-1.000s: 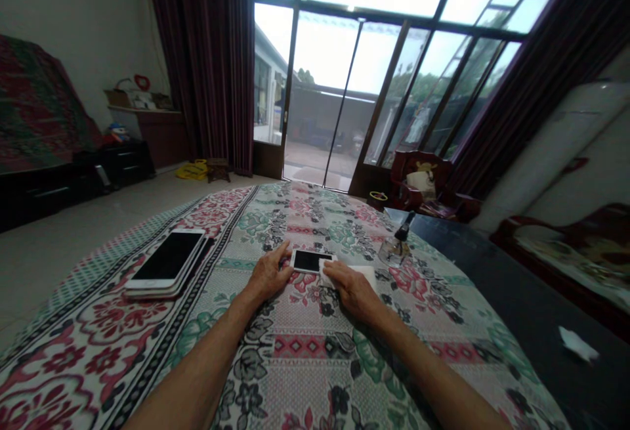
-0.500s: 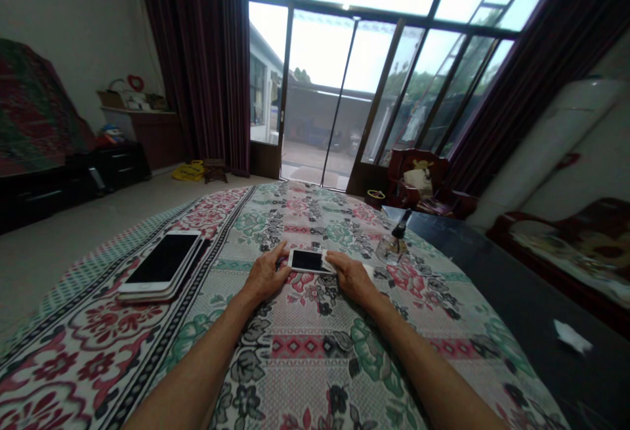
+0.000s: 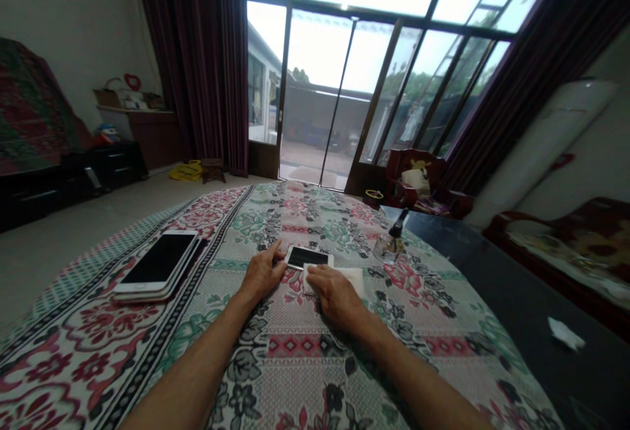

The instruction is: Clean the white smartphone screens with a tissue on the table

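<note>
Phone (image 3: 306, 257): lay flat, screen up, on the patterned tablecloth (image 3: 295, 322), between the left hand (image 3: 260, 277) and the right hand (image 3: 337, 295).
Left hand: thumb and fingers stood apart at the phone's left end; whether they gripped it could not be told.
Right hand: fingers were together, closed on the white wipe (image 3: 354, 279), just at the phone's near right edge.
White wipe: covered the near right corner of the phone and spread out to the right beyond the fingers; cloth or tissue, could not tell.
Phone stack (image 3: 160, 260): sat well apart, to the left, white-framed with a dark screen on top.
Glass container (image 3: 386, 251): stood to the right, a black handle or top leaning up from it.
Dark surface (image 3: 522, 292): bore a white scrap (image 3: 566, 333), far right.
</note>
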The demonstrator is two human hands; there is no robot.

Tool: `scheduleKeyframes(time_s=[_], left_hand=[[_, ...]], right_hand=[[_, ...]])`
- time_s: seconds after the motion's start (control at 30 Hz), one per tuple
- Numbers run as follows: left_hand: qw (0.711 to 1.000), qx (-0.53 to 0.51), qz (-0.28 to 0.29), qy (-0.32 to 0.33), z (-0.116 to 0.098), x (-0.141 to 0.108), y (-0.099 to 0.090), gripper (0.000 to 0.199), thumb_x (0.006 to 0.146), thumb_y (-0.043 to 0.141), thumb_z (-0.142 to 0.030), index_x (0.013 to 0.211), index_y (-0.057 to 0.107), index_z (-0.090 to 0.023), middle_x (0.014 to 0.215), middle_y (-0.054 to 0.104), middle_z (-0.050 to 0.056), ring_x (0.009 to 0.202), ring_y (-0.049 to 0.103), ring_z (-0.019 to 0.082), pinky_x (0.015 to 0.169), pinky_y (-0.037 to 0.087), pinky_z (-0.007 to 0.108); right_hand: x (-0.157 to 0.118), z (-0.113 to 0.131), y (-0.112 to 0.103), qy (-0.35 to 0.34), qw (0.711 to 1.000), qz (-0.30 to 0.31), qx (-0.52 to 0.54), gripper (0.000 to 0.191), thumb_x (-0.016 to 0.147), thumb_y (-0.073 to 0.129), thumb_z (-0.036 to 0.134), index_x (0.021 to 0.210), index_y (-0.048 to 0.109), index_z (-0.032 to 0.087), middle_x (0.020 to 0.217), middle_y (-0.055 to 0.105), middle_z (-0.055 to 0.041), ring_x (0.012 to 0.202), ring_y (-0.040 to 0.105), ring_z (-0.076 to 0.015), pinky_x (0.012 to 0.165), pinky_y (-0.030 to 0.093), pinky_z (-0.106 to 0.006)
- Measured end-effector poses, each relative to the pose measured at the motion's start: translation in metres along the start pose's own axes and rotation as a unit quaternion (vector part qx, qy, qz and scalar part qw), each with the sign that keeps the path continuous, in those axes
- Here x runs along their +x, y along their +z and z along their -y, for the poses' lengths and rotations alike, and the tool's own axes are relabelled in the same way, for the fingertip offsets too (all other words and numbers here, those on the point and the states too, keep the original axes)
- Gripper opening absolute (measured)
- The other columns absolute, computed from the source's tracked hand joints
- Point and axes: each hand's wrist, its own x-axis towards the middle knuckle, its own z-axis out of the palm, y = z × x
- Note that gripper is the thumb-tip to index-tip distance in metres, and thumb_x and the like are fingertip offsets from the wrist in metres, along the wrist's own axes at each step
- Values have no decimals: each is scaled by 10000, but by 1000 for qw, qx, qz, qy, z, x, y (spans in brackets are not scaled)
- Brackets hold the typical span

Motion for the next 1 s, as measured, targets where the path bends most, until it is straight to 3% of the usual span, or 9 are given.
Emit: scheduleKeyframes(time_s=[0.2,0.57,0.83,1.0], left_hand=[[1000,0,-4,13,-2,0,-1,559,798,626,-153,1348,527,-179,972,743,44,903,673,200,877,487,310],[1000,-7,-1,19,0,2,0,551,801,636,-176,1343,533,-182,971,744,37,909,672,201,882,482,310],[1000,4,-15,14,-1,3,-1,441,828,573,-173,1268,609,-172,926,751,42,862,689,203,832,497,294],[1000,1,-8,7,0,4,-2,481,801,568,-178,1280,601,-159,916,750,37,844,690,192,834,506,286]], right_hand=[[12,-26,4,19,999,-33,3,300,889,446,49,1028,672,188,1142,674,-89,1086,582,-211,951,443,-328],[20,-55,7,35,998,-43,-12,370,852,431,15,1107,646,174,1207,643,-105,1110,569,-210,972,428,-339],[13,-33,2,13,1000,-24,-2,299,899,407,43,1036,641,168,1061,662,-89,1015,568,-200,884,425,-300],[10,-13,4,-13,1000,-13,7,268,921,429,71,1034,645,184,1071,656,-89,979,552,-198,858,422,-315]])
